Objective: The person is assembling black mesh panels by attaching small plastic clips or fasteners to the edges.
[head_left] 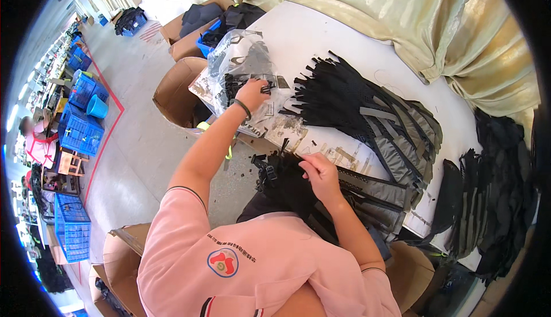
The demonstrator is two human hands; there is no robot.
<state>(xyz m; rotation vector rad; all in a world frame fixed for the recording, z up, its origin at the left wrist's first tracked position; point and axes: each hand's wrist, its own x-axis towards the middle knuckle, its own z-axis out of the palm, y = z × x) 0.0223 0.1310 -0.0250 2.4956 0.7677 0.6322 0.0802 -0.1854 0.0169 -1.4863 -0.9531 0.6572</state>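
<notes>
My left hand [251,95] reaches over a clear plastic bag [241,51] at the table's left end. Its fingers close around small black plastic buckles [265,89], and more of these lie in the bag's mouth beneath. Nearer my body, my right hand [320,174] is closed with thumb and fingertips together; what it pinches, if anything, is too small to tell. Just left of it, black straps [287,173] lie over my lap, with black buckles [267,169] at their ends. Right of centre, a fanned pile of black and grey straps [367,110] lies on the white table [321,27].
Cardboard boxes [172,96] stand at the table's left end, and another box [412,271] is beside me at the right. Black fabric pieces [499,190] hang along the right. Pale curtains [367,1] border the far side. Blue crates [80,130] and a person [41,142] are far left.
</notes>
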